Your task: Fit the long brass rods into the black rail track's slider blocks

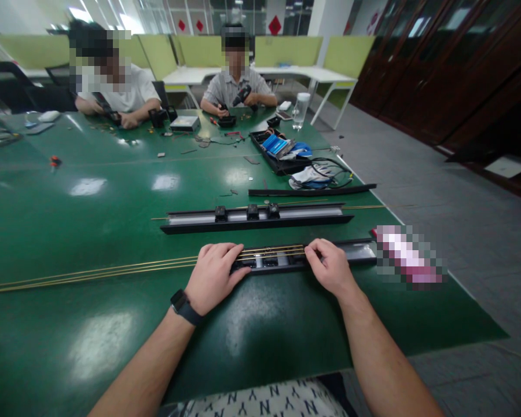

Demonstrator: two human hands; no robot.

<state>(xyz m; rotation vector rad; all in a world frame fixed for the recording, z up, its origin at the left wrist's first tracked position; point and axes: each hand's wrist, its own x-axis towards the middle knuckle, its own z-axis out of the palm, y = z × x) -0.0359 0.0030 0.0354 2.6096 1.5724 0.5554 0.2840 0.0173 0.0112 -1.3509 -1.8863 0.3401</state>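
Observation:
Thin brass-coloured rods (156, 265) run from the table's left side, under my left hand (217, 269), and along the top of a black channel (360, 252). My left hand lies across the channel and rods, thumb on the near side and fingers on the far side, closed around them. At the rods' right ends, the fingers of my right hand (327, 265) are pinched together, partly hiding what they hold. Dark blocks (270, 260) sit inside the channel between my hands, with pale lining around them.
Behind lies a second black channel (256, 223) with three dark blocks and brass rods. Beyond it are a black strip (312, 191), gloves (315, 175) and a black tray (260, 145). A blurred pink item (410, 255) lies at right. Two people work across the green table (125, 220).

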